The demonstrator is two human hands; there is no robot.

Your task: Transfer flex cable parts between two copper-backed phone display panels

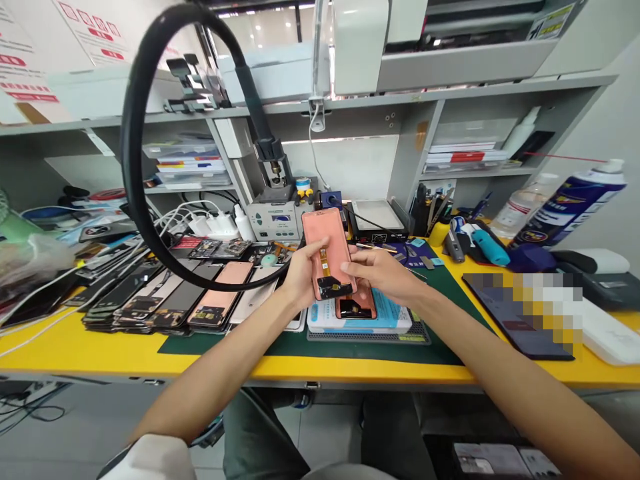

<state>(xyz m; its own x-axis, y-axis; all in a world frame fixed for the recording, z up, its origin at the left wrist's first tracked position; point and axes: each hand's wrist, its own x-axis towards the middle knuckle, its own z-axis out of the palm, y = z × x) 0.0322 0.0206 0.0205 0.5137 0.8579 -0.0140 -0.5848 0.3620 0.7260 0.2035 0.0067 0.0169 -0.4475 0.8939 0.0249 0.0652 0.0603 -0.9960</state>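
Note:
My left hand [303, 272] grips a phone screen panel [334, 243] by its left edge, with the thumb on its salmon-coloured back. A gold ribbon cable [325, 261] and a black strip [335, 287] show on that back. At the panel's right edge the fingers of my right hand [377, 270] are closed, the thumb lying against the surface. Just beneath, a second phone screen panel [356, 308] lies on a blue and white box [390, 313], its upper part hidden by the first panel and my right hand. The box sits on a dark grid pad [421, 335].
Stacked phone screens [165, 307] line the left of the yellow bench [200, 359]. A thick black hose [131, 133] arches over them. Behind stands a grey control unit [278, 223]. A spray can [575, 203] and a dark flat panel [505, 313] are on the right.

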